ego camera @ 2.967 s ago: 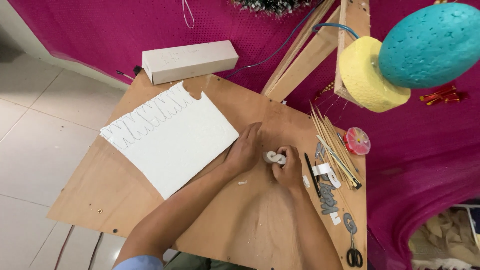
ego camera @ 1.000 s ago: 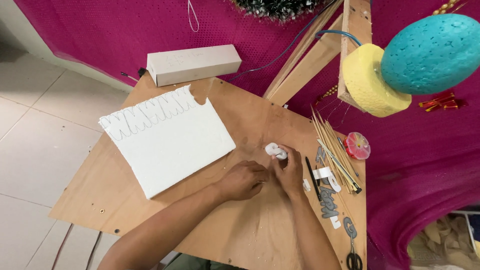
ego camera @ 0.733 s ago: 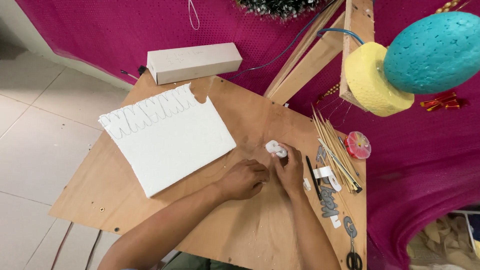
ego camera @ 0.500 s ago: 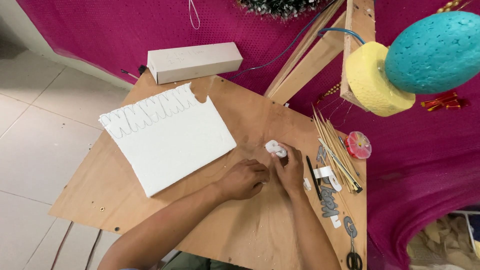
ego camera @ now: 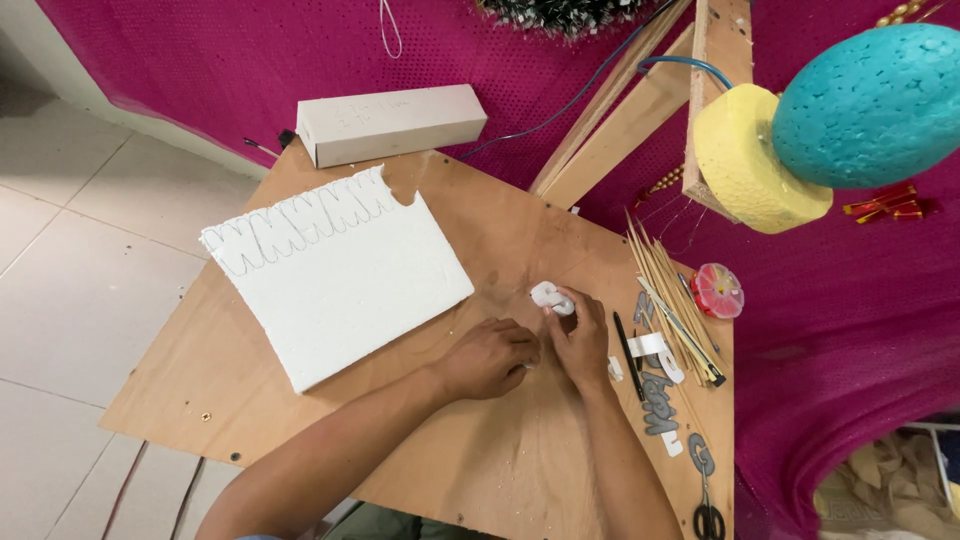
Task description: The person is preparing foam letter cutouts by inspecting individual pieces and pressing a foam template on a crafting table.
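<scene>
My right hand (ego camera: 578, 340) rests on the plywood board (ego camera: 480, 470) and pinches a small white foam piece (ego camera: 549, 297) at its fingertips. My left hand (ego camera: 491, 357) lies curled beside it, fingertips touching the right hand; whether it holds anything is hidden. A large white foam sheet (ego camera: 335, 270) with drawn scallop outlines along its far edge lies to the left of both hands.
Bamboo skewers (ego camera: 672, 305), a black pen (ego camera: 629, 354), cut grey letters (ego camera: 660, 405) and scissors (ego camera: 705, 495) lie along the board's right edge. A round pink item (ego camera: 717, 289), a long beige box (ego camera: 390, 122), wooden slats (ego camera: 622, 105) and yellow (ego camera: 745, 165) and teal foam shapes (ego camera: 872, 105) stand behind.
My left hand has drawn back from the foam piece toward me and curled beside the right hand. The right hand keeps the white piece, shifted slightly.
</scene>
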